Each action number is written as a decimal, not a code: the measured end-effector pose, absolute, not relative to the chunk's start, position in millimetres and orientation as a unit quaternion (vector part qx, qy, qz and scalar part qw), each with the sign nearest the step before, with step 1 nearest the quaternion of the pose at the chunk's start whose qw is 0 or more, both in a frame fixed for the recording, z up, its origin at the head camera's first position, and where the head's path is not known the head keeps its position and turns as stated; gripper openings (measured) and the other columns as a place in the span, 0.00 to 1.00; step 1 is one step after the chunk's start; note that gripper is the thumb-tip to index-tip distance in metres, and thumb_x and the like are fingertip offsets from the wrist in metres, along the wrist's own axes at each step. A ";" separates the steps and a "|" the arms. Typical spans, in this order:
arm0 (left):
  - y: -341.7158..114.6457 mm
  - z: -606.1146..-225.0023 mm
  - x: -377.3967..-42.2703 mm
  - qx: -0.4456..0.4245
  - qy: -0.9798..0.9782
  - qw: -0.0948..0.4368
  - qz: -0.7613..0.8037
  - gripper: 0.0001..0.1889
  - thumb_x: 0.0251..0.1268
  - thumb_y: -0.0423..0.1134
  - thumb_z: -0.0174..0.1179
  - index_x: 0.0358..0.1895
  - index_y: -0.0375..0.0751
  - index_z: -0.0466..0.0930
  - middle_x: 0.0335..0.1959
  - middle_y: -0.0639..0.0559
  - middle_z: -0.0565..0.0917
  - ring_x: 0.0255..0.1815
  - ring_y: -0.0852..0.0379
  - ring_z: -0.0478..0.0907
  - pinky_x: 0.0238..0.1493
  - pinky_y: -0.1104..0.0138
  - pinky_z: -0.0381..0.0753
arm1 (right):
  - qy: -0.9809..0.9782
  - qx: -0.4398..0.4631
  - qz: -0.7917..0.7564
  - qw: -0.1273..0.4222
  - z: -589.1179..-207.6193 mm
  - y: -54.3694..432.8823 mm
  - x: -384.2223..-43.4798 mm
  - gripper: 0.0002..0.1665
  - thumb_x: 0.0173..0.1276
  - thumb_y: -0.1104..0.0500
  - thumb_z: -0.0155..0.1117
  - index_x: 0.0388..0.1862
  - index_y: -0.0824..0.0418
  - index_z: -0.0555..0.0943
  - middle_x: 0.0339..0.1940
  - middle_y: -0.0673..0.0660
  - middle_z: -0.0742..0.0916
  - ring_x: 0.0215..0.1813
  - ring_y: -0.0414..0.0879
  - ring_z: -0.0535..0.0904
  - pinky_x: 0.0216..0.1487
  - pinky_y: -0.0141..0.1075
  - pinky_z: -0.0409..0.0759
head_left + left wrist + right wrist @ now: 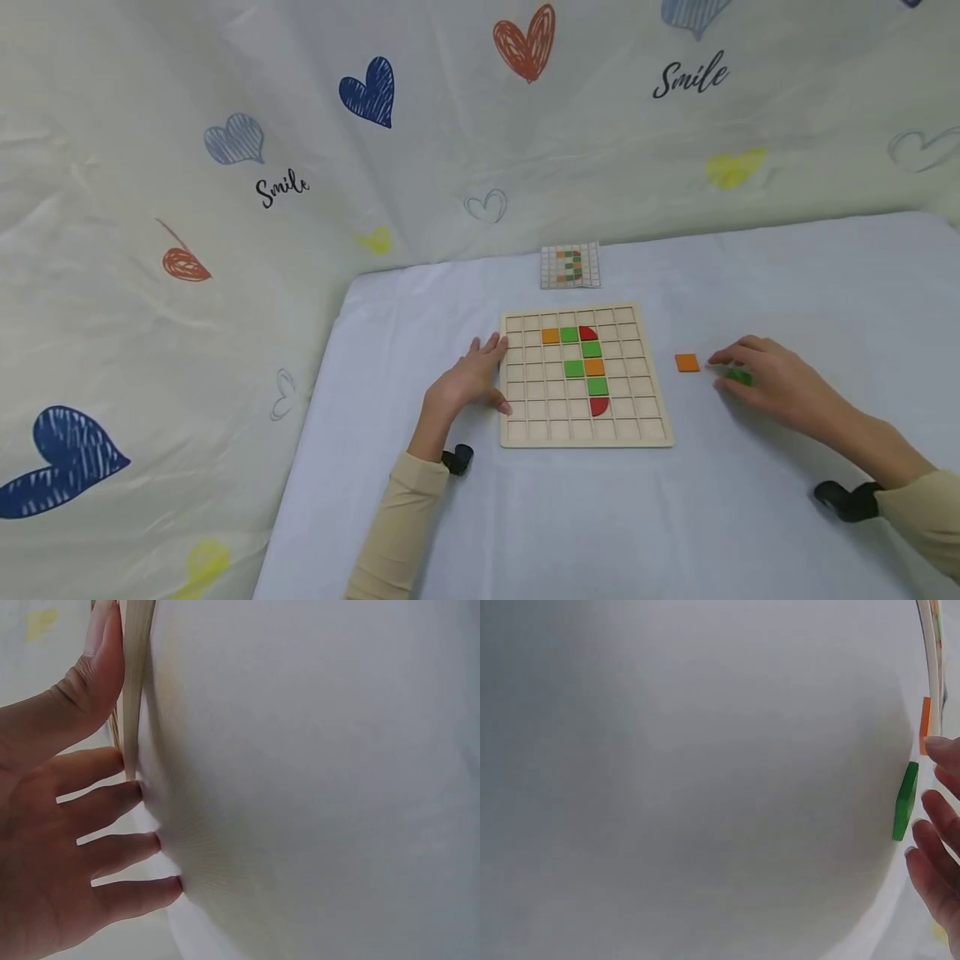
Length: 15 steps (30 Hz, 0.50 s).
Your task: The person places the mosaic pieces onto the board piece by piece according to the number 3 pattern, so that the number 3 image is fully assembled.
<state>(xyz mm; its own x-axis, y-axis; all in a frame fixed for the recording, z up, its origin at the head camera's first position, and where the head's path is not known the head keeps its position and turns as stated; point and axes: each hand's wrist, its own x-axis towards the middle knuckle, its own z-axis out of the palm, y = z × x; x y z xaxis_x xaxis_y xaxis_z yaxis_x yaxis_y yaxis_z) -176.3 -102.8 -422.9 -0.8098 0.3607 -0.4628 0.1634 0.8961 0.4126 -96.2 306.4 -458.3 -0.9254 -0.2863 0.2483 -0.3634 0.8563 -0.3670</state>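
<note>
A wooden grid board [551, 432] lies on the table, with several green, orange and red tiles in its squares, two of the red ones round-edged. My left hand [468, 377] rests at the board's left edge, fingers spread, thumb on its rim. In the left wrist view the thumb lies along the board's side [135, 682]. To the right of the board, my right hand [780, 387] hovers over a green tile [906, 801], its fingers apart and not gripping it. An orange tile [687, 363] lies flat between that hand and the board.
Behind the board lies a small card [551, 271] printed with a grid and coloured squares. White cloth [585, 525] covers the table. A curtain [435, 167] with hearts and "Smile" lettering hangs at the back and left. Each wrist carries a black device [847, 502].
</note>
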 end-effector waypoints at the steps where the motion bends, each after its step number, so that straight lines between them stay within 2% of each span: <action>1: -102.9 -422.6 -175.9 0.140 0.934 0.274 0.181 0.63 0.48 0.40 0.81 0.85 0.47 0.47 0.86 0.52 0.44 0.87 0.44 0.34 0.84 0.46 0.46 | -0.959 0.168 0.205 0.097 -458.7 308.0 -95.1 0.18 0.48 0.69 0.81 0.40 0.66 0.88 0.38 0.58 0.87 0.41 0.55 0.83 0.38 0.49 0.84; 4: -102.9 -422.0 -175.1 0.137 0.934 0.273 0.184 0.62 0.48 0.39 0.81 0.85 0.47 0.47 0.86 0.52 0.44 0.87 0.44 0.34 0.84 0.46 0.45 | -0.958 0.169 0.204 0.108 -460.1 312.0 -91.8 0.19 0.47 0.70 0.82 0.40 0.66 0.88 0.38 0.59 0.87 0.41 0.55 0.83 0.38 0.48 0.84; 11: -101.9 -420.8 -173.9 0.138 0.933 0.273 0.187 0.62 0.48 0.39 0.81 0.85 0.47 0.47 0.86 0.51 0.44 0.87 0.44 0.34 0.84 0.46 0.45 | -0.952 0.172 0.213 0.135 -463.2 320.4 -83.5 0.22 0.42 0.72 0.83 0.39 0.68 0.87 0.36 0.58 0.85 0.35 0.54 0.81 0.30 0.33 0.81; 15: -102.2 -420.5 -173.1 0.142 0.934 0.270 0.187 0.62 0.47 0.39 0.81 0.85 0.45 0.48 0.86 0.51 0.44 0.87 0.43 0.34 0.84 0.46 0.45 | -0.953 0.169 0.213 0.135 -465.2 322.8 -82.0 0.22 0.42 0.71 0.84 0.39 0.68 0.87 0.35 0.57 0.85 0.33 0.53 0.81 0.29 0.33 0.82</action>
<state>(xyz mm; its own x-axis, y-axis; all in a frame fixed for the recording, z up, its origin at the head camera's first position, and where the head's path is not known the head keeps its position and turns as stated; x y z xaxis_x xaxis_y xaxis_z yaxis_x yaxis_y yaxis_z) -173.1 -102.2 -420.5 -0.8134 0.3667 -0.4515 0.1640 0.8893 0.4268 -82.0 322.8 -465.2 -0.9066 -0.2640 0.3291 -0.3789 0.8527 -0.3595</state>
